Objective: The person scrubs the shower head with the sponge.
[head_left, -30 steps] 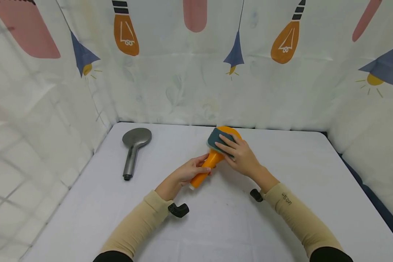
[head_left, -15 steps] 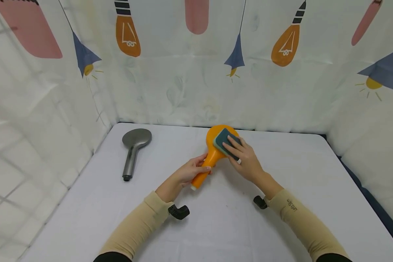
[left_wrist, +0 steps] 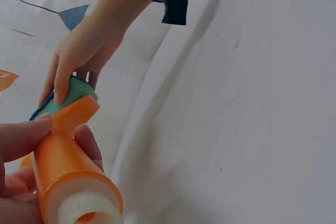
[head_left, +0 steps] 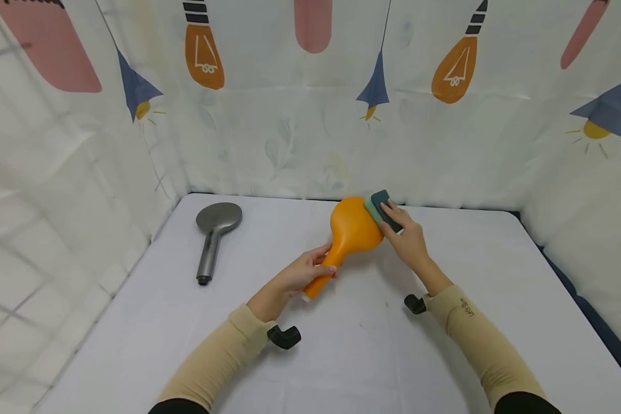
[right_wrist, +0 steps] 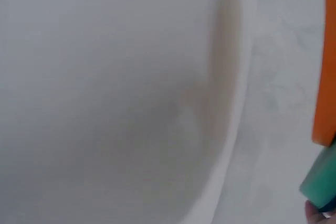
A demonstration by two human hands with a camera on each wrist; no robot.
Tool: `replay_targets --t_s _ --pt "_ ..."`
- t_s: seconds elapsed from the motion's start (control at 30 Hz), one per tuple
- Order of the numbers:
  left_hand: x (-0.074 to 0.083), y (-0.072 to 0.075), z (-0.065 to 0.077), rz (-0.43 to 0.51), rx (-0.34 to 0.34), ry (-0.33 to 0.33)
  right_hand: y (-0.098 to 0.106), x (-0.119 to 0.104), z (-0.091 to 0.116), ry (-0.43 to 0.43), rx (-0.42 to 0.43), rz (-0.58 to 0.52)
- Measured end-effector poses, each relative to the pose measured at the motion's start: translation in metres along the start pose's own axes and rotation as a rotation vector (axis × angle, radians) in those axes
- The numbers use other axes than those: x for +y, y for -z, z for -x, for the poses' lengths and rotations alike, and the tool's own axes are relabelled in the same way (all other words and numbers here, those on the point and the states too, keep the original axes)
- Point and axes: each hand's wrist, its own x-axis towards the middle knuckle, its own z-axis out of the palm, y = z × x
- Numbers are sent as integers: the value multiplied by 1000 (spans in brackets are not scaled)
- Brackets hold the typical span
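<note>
My left hand grips the handle of an orange shower head, which is tilted with its smooth round head up and to the right. In the left wrist view the handle points its pale hollow end at the camera. My right hand holds a scouring sponge, dark teal on its outer face and light green beneath, against the right edge of the head. In the right wrist view, only part of the green sponge, a fingertip and the orange edge show.
A grey shower head lies on the white table at the back left. Printed white curtain stands behind the table and along its sides. A small black device sits at each wrist.
The sponge in my right hand has slid rightward across the orange shower head, from its middle to its right edge, uncovering the round surface. My left hand keeps its grip almost unmoved.
</note>
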Motion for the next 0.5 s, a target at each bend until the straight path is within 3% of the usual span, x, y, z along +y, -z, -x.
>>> replay_targets --t_s 0.07,0.17,0.23,0.4,0.5 --pt "0 -4 -2 -21 -22 3 2 -4 -6 -74 -7 -5" --pt "0 -9 -4 -26 -36 10 -1 -14 -13 -51 -29 81" --pt "1 -13 -5 -20 -38 14 -7 -21 -14 47 -37 159" --pt "0 -19 -9 -23 -44 4 -21 -38 -8 390 -91 349" --pt "0 -20 -9 -45 -38 -1 -22 -42 -8 526 -152 414"
